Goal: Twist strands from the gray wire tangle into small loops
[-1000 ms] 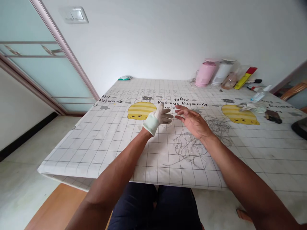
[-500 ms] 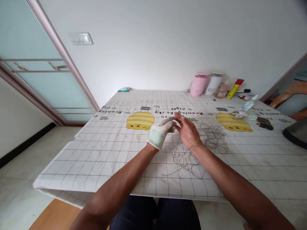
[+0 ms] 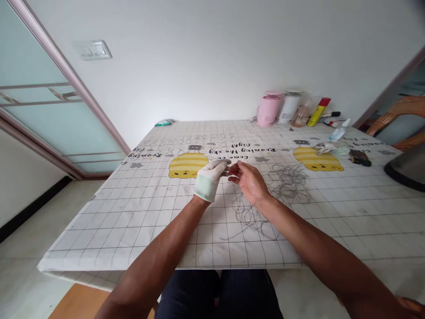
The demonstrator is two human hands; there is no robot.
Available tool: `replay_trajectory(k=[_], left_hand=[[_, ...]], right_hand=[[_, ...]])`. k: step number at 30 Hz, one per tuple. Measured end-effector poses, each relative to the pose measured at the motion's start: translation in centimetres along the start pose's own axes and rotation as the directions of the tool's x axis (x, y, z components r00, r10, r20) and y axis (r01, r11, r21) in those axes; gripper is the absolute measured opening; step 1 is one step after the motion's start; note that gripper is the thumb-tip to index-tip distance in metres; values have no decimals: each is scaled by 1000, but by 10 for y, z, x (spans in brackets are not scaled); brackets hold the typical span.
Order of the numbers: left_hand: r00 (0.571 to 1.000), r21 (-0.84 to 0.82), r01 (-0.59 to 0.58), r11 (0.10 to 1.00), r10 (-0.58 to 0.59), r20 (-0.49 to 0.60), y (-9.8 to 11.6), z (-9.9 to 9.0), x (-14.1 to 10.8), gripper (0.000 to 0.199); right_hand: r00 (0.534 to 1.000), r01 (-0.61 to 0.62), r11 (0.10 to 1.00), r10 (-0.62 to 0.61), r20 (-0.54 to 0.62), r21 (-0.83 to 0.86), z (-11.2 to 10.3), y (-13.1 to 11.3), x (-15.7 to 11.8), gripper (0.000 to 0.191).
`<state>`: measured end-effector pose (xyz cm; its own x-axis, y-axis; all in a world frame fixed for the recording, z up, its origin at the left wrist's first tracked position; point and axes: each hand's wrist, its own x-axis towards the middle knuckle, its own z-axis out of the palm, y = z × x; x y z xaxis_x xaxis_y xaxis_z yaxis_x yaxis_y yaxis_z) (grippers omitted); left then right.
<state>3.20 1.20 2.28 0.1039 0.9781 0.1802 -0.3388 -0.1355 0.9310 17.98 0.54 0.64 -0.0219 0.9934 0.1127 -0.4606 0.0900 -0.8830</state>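
My left hand (image 3: 212,175), in a white work glove with a pale green cuff, is closed in a pinch over the middle of the table. A thin wire (image 3: 211,158) shows as a fine line by its fingertips. Bare and curled, my right hand (image 3: 249,179) meets the glove with thumb and fingers pinched at the same wire; the exact grip is too small to see. Tangled grey wire (image 3: 287,181) lies in loose coils beside and under my right wrist. Behind my hands, small bent wire pieces (image 3: 186,140) lie in rows on the cloth.
A checked tablecloth (image 3: 133,239) covers the table. Toward the back right stand a pink device (image 3: 268,109), a white device (image 3: 289,107), bottles and a yellow can (image 3: 319,112). Nearer are a crumpled glove (image 3: 332,148) and a dark item (image 3: 360,157). A green packet (image 3: 164,122) lies at the back left.
The camera view has shifted slightly. My right fingers, more stretched out before, are now curled in closer to the glove. The tangled wire remains on the table.
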Motion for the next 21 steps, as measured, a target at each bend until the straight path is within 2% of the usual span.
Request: replay_trajectory(k=[3, 6, 9, 12, 15, 17, 21], left_hand=[[996, -100, 54, 994, -46, 73, -1, -1, 4, 30], [998, -137, 55, 989, -50, 35, -4, 0, 7, 28], [997, -172, 72, 983, -72, 6, -7, 1, 6, 33], [978, -218, 194, 956, -173, 112, -6, 2, 3, 45], [940, -210, 313, 926, -269, 211, -3, 3, 3, 48], [925, -211, 348, 913, -299, 232, -1, 3, 5, 49], [940, -301, 339, 892, -311, 136, 5, 0, 5, 48]], right_hand=[[999, 36, 999, -36, -2, -16, 1, 0, -3, 39], [985, 166, 982, -169, -28, -88, 4, -4, -6, 41], [938, 320, 913, -344, -53, -253, 9, -11, -10, 40], [881, 414, 811, -471, -41, -414, 10, -18, -13, 37], [807, 513, 659, -589, 47, -550, 3, -22, -14, 32], [749, 583, 520, -642, 165, -625, -4, -24, -13, 25], [620, 709, 193, -629, 469, -679, -14, -26, -8, 17]])
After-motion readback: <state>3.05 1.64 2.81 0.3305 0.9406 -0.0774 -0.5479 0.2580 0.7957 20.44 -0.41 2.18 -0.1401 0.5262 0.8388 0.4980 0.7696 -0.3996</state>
